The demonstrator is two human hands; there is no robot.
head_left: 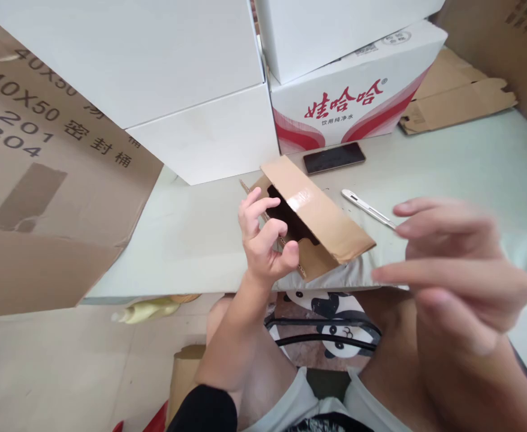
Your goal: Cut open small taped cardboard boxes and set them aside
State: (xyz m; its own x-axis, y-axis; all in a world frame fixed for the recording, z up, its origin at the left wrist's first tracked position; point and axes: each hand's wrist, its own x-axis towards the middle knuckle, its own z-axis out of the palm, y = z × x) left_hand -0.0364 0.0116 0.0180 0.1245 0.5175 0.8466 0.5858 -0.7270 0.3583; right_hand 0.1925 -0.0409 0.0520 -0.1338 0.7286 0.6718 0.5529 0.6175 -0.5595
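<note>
Because the carton (312, 219) rests open near the front edge of the surface (177, 234), centre of the frame, a careless push toward the bottom of the frame could tip it onto the legs. The left grip (265, 246) is loosely curled with nothing held, at the carton's open left side; contact cannot be confirmed from this angle. Should those fingers catch the raw cardboard edge there, a scrape or a bent wall is the likely result. The right grip (465, 276), at the right of the frame, is spread and appears unloaded; it is blurred.

Chief hazard noted: the knife (366, 207), right of the carton, its lower end meeting the right fingertips in the view. Touch cannot be determined, nor whether a blade is out. Reaching without looking could cause a cut or knock it aside. Secondary: the phone (334, 158), upper centre, lies just behind the carton and could be struck if the carton is shoved upward in the frame.
</note>
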